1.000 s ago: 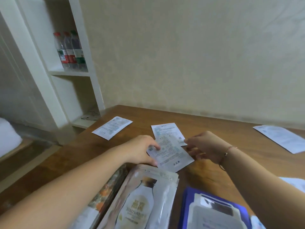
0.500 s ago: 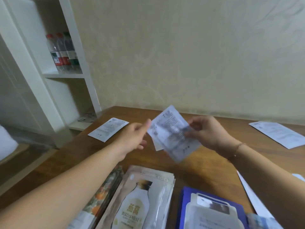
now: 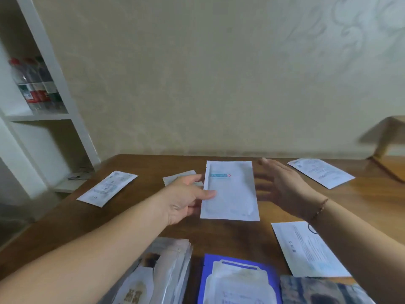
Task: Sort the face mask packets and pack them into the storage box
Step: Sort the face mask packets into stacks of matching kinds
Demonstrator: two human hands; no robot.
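My left hand (image 3: 186,198) pinches the left edge of a white mask packet (image 3: 232,194) with a blue label, held face up over the wooden table (image 3: 361,205). To its right, my right hand (image 3: 282,185) hovers with fingers spread, holding nothing. More white packets lie around: one at far left (image 3: 107,187), one partly hidden behind my left hand (image 3: 179,177), one at far right (image 3: 321,172), one near right (image 3: 306,251). Stacks of packets lie at the near edge: a beige stack (image 3: 157,275), a blue one (image 3: 238,281), a dark one (image 3: 317,290). No storage box is visible.
A white shelf unit (image 3: 54,88) stands left of the table with water bottles (image 3: 35,86) on a shelf. A beige wall (image 3: 219,73) backs the table. A wooden piece (image 3: 388,137) shows at the right edge.
The packet was turned over from its printed back to the blue-label front. It passed from my right hand to my left, and my right hand let go and opened.
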